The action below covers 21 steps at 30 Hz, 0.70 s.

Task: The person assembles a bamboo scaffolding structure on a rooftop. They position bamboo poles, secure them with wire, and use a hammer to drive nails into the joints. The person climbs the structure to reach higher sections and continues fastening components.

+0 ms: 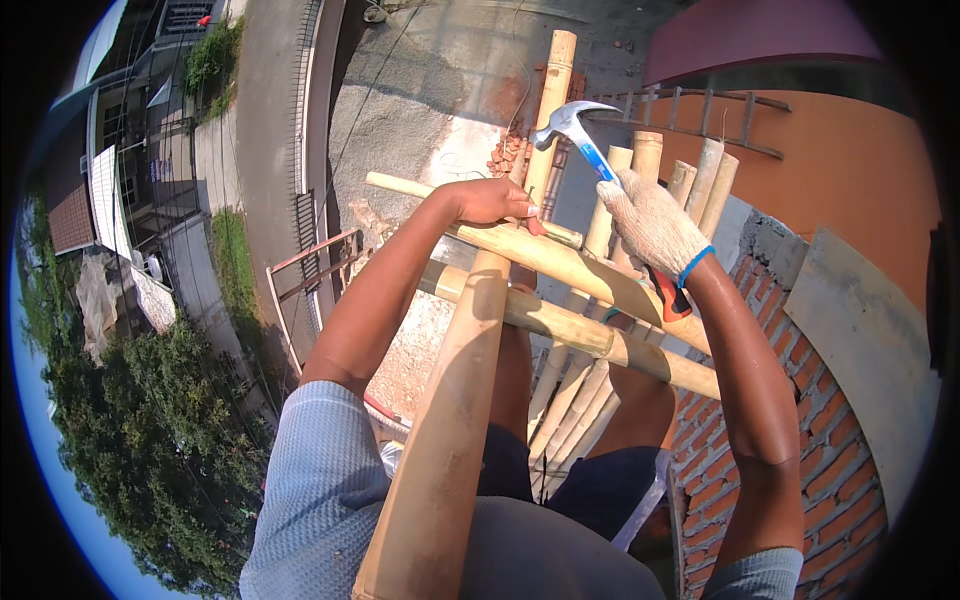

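Observation:
My right hand (655, 225), in a cream knit glove with a blue cuff, grips a claw hammer (575, 125). Its steel head is raised to the upper left of the glove, and the red and black handle end sticks out below. Bare and pinched closed, my left hand (497, 203) rests by a bamboo pole (585, 272) lying crosswise. Whatever sits between its fingertips is too small to make out. Just beyond it stands an upright bamboo pole (553, 95). A second crosswise pole (560, 325) lies nearer me, and a thick pole (435, 470) slants toward my chest.
Several bamboo ends (705, 180) rise beside my right hand. A brick wall (830, 460) stands at right, with a ladder (745, 115) farther off by an orange wall. Far below are a gravel heap (390, 100), stacked bricks (508, 155) and a road (265, 120).

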Motion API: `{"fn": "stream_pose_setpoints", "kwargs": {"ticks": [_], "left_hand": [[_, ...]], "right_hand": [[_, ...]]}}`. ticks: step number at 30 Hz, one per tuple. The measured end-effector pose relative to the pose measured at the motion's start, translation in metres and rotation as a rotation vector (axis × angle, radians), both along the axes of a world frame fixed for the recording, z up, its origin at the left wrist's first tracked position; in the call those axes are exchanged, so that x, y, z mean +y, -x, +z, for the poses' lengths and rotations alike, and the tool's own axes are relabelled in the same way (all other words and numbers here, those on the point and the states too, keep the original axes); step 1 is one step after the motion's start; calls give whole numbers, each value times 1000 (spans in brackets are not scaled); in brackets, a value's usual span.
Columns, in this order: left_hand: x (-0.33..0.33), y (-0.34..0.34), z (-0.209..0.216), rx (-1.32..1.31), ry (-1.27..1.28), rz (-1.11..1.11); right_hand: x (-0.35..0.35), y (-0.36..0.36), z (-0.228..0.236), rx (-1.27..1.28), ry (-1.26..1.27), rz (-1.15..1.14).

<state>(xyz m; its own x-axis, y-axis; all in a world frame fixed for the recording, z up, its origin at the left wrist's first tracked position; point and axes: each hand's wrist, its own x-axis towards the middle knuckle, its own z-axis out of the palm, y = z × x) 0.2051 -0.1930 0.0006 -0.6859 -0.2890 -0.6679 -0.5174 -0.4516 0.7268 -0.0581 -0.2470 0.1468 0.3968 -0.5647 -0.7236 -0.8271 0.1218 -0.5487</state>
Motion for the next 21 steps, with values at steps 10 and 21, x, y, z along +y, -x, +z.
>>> {"fn": "stream_pose_setpoints", "kwargs": {"ticks": [10, 21], "left_hand": [[-2, -3, 14, -46, -32, -31], [1, -2, 3, 33, -24, 25]], "right_hand": [[15, 19, -40, -109, -161, -170], [-13, 13, -15, -127, 88, -241]]}}
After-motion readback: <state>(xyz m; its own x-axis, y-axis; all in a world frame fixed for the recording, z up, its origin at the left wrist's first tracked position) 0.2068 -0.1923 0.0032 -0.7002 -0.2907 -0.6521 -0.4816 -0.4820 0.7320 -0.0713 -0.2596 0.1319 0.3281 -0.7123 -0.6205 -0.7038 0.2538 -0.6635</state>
